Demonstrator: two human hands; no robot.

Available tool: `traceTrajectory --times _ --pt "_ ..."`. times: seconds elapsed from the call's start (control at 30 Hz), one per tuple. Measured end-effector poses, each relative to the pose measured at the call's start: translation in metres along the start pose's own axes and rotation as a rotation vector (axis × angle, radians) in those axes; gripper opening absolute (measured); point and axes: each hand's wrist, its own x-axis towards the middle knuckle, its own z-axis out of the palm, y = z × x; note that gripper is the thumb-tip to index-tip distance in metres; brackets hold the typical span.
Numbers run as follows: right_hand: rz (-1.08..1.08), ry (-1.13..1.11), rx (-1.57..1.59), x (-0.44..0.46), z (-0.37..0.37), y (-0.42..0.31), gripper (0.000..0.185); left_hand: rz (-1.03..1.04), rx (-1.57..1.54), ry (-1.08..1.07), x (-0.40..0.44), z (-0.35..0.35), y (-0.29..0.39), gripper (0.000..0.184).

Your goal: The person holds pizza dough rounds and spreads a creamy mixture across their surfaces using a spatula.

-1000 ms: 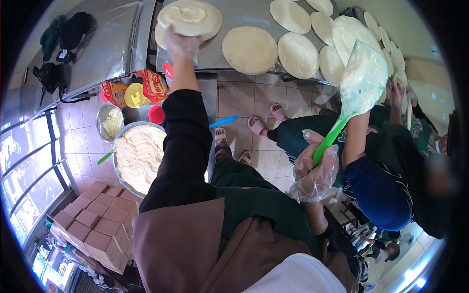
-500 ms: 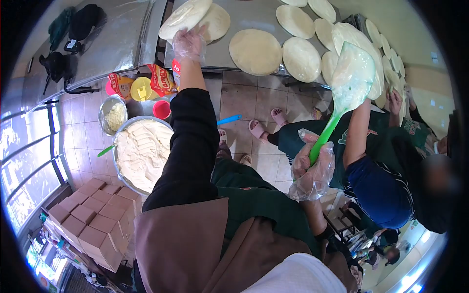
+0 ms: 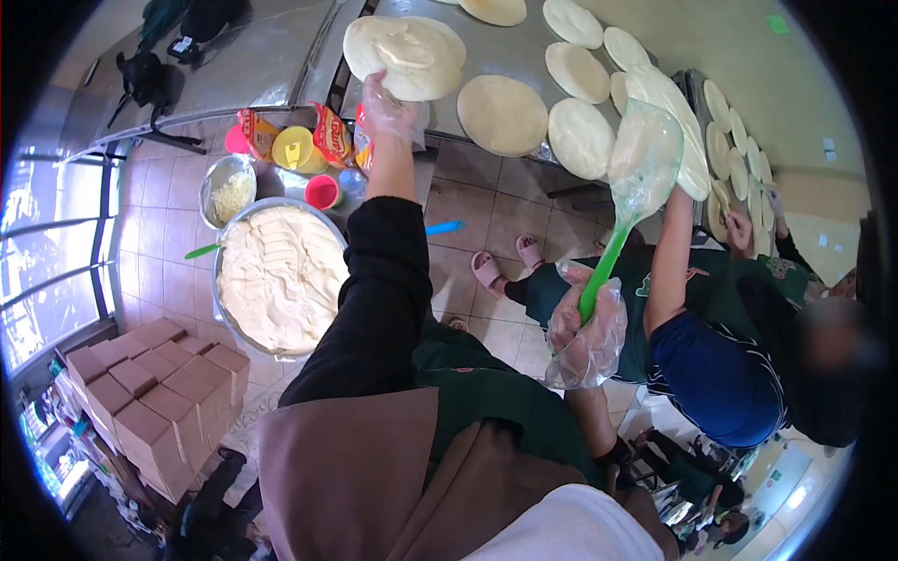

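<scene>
My right hand, in a clear plastic glove, is closed round the green handle of a spatula. Pale cream coats its broad translucent blade, raised in front of the table. At the table's front edge my gloved left hand grips the near edge of a pale dough round, thumb side on top; its other fingers are partly hidden. A ridge of cream-coloured spread shows on that round. Beside it lie a plain dough round and several more across the steel table.
A large bowl of cream with another spatula stands below left. Near it are a bowl of grated cheese, a red cup and a yellow tub. Boxes are stacked lower left. A co-worker's arm reaches in at right.
The tilted upper round at my left hand has come down, and one round now shows there. The spatula stays raised in my right hand. The whole view has shifted slightly.
</scene>
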Motion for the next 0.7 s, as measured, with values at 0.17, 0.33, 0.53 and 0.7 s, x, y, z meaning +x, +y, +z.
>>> traceTrajectory --times 0.17,0.33,0.53,0.7 --pt "-0.001 -0.130 -0.069 -0.022 -0.004 -0.010 0.043 0.061 -0.097 -0.241 -0.116 0.041 0.010 0.057" --pt "0.168 -0.264 -0.194 -0.048 -0.013 -0.014 0.049 0.726 0.936 -0.145 -0.235 0.049 0.042 0.070" --pt "0.277 -0.495 -0.400 -0.086 -0.033 0.006 0.041 0.825 1.032 -0.127 -0.361 0.003 0.079 0.065" --pt "-0.228 -0.585 -1.178 -0.107 -0.031 0.053 0.029 0.574 0.110 -0.108 -0.447 -0.013 0.108 0.062"
